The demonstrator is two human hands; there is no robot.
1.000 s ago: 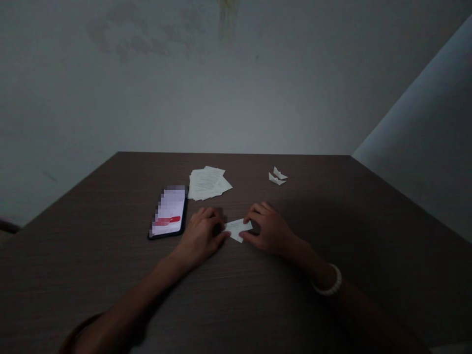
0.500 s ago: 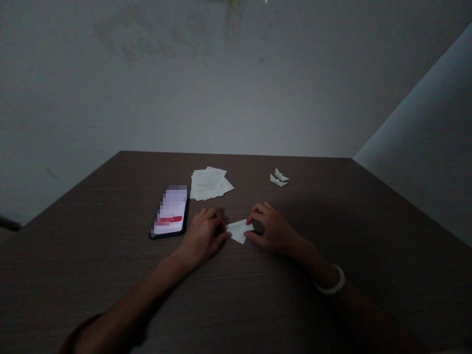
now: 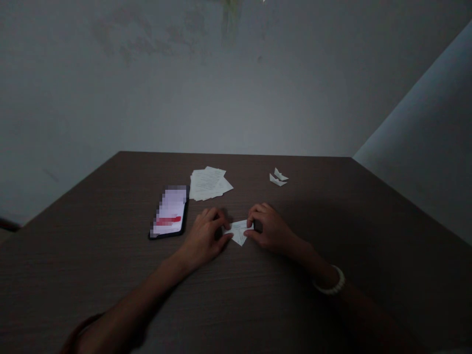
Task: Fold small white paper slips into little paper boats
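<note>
A small white folded paper [image 3: 239, 231] lies on the dark brown table [image 3: 258, 305] between my two hands. My left hand [image 3: 204, 235] pinches its left end with thumb and fingers. At the paper's right end my right hand [image 3: 268, 228] does the same; that wrist wears a white bead bracelet [image 3: 332, 285]. The paper now has a point facing me. Both hands rest low on the table top.
A phone [image 3: 169, 211] with a lit screen lies left of my left hand. Behind it sits a loose stack of white paper slips [image 3: 208, 183]. Two small folded paper boats [image 3: 279, 177] stand at the back right. Grey walls close the table's far side and right side.
The paper between my hands has gone from a flat slanted rectangle to a shape with a point toward me. My fingers closed in on its ends; the hands barely shifted.
</note>
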